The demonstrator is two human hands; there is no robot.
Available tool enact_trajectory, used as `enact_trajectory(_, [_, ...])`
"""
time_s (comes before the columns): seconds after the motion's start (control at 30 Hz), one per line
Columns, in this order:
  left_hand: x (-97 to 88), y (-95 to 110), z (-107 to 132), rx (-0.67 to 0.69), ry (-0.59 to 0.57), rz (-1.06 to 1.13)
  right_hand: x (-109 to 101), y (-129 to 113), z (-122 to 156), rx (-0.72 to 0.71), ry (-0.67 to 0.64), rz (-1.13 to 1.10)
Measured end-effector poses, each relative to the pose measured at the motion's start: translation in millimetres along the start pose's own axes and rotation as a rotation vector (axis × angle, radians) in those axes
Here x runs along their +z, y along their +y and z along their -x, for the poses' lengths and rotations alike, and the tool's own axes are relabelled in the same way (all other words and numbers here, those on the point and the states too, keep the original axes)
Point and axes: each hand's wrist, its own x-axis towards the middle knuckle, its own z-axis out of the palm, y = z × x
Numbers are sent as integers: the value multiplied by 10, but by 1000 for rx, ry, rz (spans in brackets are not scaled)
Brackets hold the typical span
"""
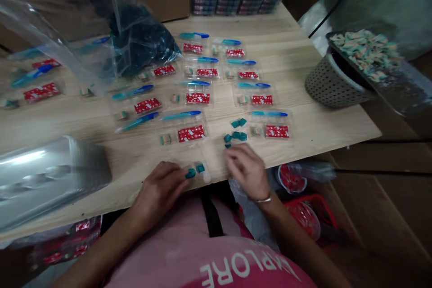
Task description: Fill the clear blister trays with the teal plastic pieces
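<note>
**Teal pieces at the table edge, filled clear packets in rows**

The left hand (158, 191) pinches a teal plastic piece (191, 173) narrowly between its fingertips (182, 175), just beside a clear sleeve (206, 174) bearing a second teal piece (200, 168). The right hand (245, 171) curls close above the wooden table (270, 31), near loose teal pieces (239, 135); whether it holds anything, I cannot tell. Rows of clear packets (173, 131) each contain a blue-and-teal pen (182, 115), a red packet (191, 133) and a striped cube (165, 139). A large plastic bag (145, 40) holds dark teal pieces (141, 45). Striped sweets (366, 56) are heaped above a perforated grey bin (332, 85).
</note>
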Motion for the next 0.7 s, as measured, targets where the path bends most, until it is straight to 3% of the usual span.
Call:
enact_trajectory(0.07, [97,-6,-47,79,-19,-4,-140,198,47,125,44,81])
enact_trajectory(0.2, [174,-44,-97,113,-41,30,-270,425,90,177,-75,87])
enact_trajectory(0.43, [57,3,-231,-112,-169,228,-242,459,75,192,-43,31])
enact_trajectory(0.57, [114,22,-332,-199,-200,296,-211,468,108,165,13,-16])
enact_trajectory(0.7, [190,18,-407,-287,-217,254,-242,483,108,167,-13,-52])
